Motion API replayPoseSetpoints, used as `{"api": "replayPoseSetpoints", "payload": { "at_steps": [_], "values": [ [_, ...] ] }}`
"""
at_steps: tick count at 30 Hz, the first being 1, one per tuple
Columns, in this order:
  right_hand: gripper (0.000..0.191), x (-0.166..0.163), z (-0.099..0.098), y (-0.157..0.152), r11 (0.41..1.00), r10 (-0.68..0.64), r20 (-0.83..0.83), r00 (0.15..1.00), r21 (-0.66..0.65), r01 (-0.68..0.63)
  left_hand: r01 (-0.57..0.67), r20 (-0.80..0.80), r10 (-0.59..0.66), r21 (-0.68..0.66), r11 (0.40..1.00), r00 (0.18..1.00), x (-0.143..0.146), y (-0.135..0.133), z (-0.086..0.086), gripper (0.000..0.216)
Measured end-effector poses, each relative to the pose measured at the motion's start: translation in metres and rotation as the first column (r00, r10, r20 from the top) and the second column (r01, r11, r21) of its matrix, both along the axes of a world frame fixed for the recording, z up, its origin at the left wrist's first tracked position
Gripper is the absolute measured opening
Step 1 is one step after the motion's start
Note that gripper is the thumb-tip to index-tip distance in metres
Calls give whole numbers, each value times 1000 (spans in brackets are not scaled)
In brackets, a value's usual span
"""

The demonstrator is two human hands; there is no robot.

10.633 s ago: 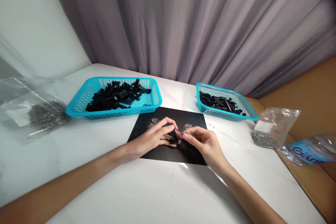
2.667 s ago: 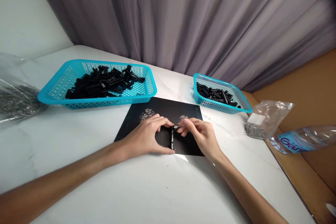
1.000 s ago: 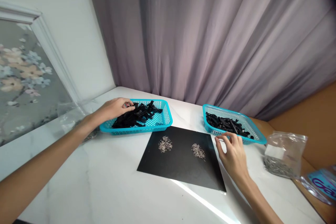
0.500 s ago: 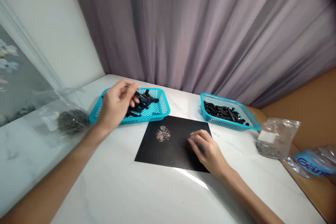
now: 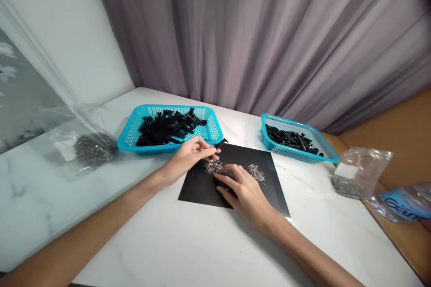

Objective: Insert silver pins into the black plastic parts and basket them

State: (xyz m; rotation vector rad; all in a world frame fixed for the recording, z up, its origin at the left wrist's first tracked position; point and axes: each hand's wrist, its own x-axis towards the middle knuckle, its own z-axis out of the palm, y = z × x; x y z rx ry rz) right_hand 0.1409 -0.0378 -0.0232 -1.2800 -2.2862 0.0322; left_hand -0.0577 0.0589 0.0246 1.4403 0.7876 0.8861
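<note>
Hands [image 5: 249,195] at black mat [image 5: 204,193], blue baskets [image 5: 155,148] beyond, bags [image 5: 362,172] either side.

The left hand [image 5: 192,152] and the right hand [image 5: 247,193] are bare, with slender fingers. The left forearm [image 5: 101,217], lower left of the frame, and the right forearm [image 5: 303,244], lower right, are slim and bare to the picture's edge.

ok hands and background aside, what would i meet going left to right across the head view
Left plastic bag, left blue basket, right metal pile, right blue basket, right plastic bag, bottle.
</note>
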Motion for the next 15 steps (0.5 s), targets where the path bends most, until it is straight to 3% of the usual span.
{"api": "replayPoseSetpoints", "payload": {
  "at_steps": [2,5,10,15],
  "values": [
    [14,0,-2,3,999,-28,-94,995,20,30,41,32,-39,-63,997,999,2,-2,-2,32],
    [12,4,-1,5,999,-48,-155,987,-2,49,108,47,-104,-94,990,993,3,-4,-4,38],
    [12,19,5,-1,982,-124,-324,938,-173,70,237,-1,-239,-112,965,971,6,-9,-11,46],
    [11,34,8,-10,959,-179,-439,881,-277,57,296,49,-292,-167,940,955,12,-18,-14,49]
  ]
}}
